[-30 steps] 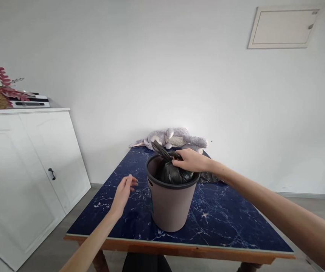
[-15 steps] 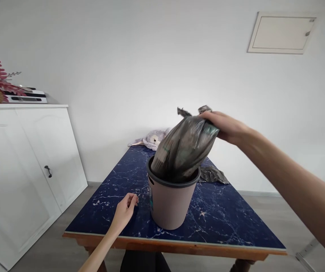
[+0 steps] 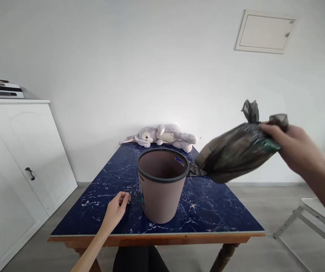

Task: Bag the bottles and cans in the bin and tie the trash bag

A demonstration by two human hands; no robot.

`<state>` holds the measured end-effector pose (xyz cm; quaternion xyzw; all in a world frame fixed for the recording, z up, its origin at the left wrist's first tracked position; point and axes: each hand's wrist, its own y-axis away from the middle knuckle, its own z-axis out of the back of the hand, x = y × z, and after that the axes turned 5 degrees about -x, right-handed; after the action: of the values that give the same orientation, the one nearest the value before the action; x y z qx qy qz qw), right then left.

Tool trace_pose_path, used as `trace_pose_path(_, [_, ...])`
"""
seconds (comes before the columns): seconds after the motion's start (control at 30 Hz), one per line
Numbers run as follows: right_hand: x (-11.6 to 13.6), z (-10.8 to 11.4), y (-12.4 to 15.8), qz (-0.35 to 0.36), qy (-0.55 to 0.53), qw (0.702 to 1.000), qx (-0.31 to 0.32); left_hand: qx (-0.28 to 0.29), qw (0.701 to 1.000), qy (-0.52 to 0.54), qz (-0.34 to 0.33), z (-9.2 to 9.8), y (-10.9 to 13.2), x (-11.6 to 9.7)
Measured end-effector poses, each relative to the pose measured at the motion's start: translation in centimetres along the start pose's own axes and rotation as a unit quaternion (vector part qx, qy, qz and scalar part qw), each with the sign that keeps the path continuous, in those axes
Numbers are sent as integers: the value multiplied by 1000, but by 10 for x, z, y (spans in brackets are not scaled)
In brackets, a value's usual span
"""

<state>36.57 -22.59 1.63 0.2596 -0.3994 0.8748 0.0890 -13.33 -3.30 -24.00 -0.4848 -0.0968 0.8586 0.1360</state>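
My right hand (image 3: 290,145) grips the knotted top of a full black garbage bag (image 3: 236,153). The bag hangs tilted in the air, right of the trash can and above the table's right side. Standing upright on the table is a pinkish-brown trash can (image 3: 164,200) with a dark rim, its visible inside bare. My left hand (image 3: 117,207) rests on the tabletop just left of the can, apart from it, fingers curled in with nothing seen in them. Partly hidden behind the can and bag lies a crumpled black plastic bag (image 3: 195,170).
A grey plush rabbit (image 3: 166,136) lies at the far end of the blue marble-patterned table (image 3: 94,211), by the wall. A white cabinet (image 3: 34,139) stands on the left. At the lower right is a metal-framed piece (image 3: 290,245) on the floor.
My right hand has lifted the full garbage bag out of the trash can and carried it to the right. My left hand stays on the table. The view has turned slightly right.
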Motion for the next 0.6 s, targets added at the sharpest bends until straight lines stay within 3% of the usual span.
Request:
trace_pose_path(0.07, [-13,-11,18,-78,36,995,-49,2,1000,-6,1,0,0,1])
trace_pose_path(0.13, [-28,-24,32,-104,74,990,-60,3,1000,-11,-1,-1,-1,2])
trace_pose_path(0.37, [-75,-86,67,-27,203,978,-44,3,1000,-25,-5,-1,-2,-3])
trace_pose_path(0.6, [-59,-147,98,35,241,970,-8,5,999,-35,-4,-2,-3,0])
